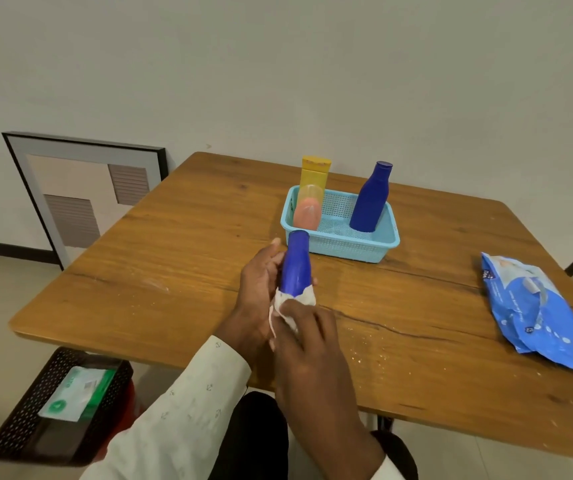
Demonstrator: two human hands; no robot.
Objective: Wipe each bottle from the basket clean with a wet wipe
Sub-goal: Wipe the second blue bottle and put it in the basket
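Fingers point(261, 268) of the left hand point(257, 289) curl round a blue bottle point(296, 263), held just in front of the basket point(340, 244) above the surface point(174, 237); the bottle's long axis points away from the person toward the basket, cap end far. Right hand point(307, 337), nearer the person, pinches a wet wipe point(290, 304) wrapped about the bottle's near end, so a wiping stroke would likely run along that axis toward the cap. Inside the basket stand a second blue bottle point(370, 202), a yellow bottle point(314, 174) and a pink bottle point(307, 211); right of it lies the wipes pack point(534, 313)
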